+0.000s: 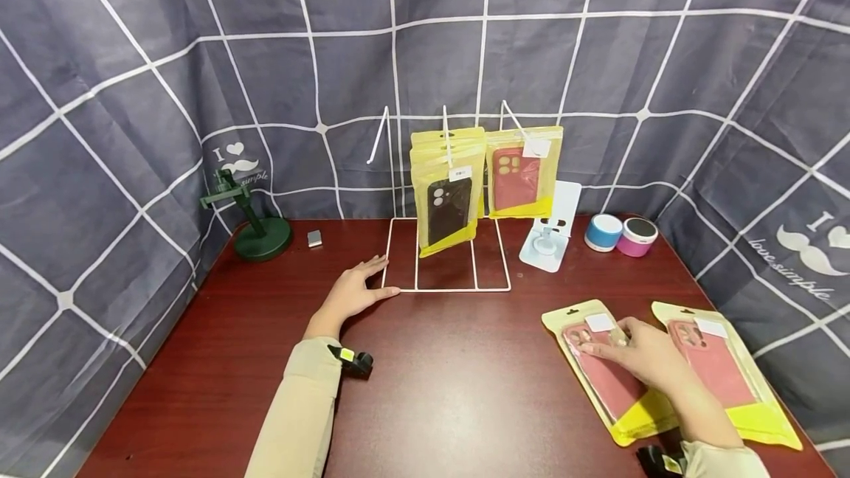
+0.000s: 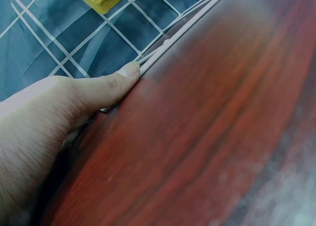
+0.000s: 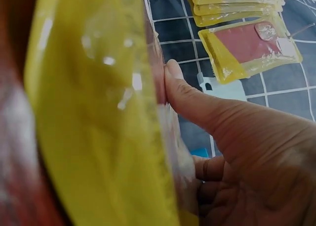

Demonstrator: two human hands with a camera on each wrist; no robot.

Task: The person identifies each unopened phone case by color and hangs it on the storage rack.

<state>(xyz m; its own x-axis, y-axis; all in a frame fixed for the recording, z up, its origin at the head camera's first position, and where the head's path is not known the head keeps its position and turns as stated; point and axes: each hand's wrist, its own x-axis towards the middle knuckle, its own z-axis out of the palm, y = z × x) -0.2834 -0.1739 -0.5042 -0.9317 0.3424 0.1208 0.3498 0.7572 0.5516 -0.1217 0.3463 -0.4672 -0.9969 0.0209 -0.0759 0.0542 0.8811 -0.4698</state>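
Note:
My left hand (image 1: 352,292) rests at the front left corner of a white wire display rack (image 1: 458,291). Its fingers lie fairly straight by the side bar, and in the left wrist view the thumb (image 2: 108,90) touches the base wire. At the right, my right hand (image 1: 647,352) pinches a yellow-edged pouch (image 1: 637,430) with a pink phone case inside. The thumb (image 3: 190,95) presses the pouch's face in the right wrist view; the other fingers are curled and partly hidden. Partly under the right forearm lies a second pink phone case pouch (image 1: 764,423).
On the rack's hooks hang black phone case pouches (image 1: 448,212) and a pink phone case pouch (image 1: 518,179); the left hook (image 1: 378,137) is bare. Behind stand a white folding stand (image 1: 554,231), blue (image 1: 603,233) and pink (image 1: 637,238) cylinders, a green stand (image 1: 262,238) and a small grey block (image 1: 314,238).

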